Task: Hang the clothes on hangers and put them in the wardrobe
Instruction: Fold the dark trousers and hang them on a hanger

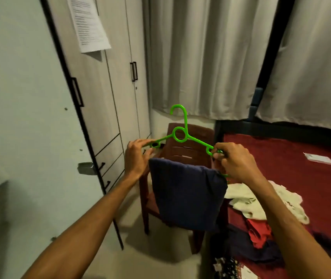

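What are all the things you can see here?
hanger: one, green, held in the middle
garment: one, navy, draped over the hanger's lower bar
chair: one, brown, behind the hanger
wardrobe: one, pale wood, left
paper sheet: one, white, on the wardrobe door
curtains: two, off-white, back
bed: one, dark red cover, right
clothes pile: one, white, red and dark, on the bed
left hand: one, pinching the hanger's left end
right hand: one, gripping the hanger's right end

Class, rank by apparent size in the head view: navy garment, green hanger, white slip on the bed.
1. navy garment
2. green hanger
3. white slip, farther away, so true size unsure
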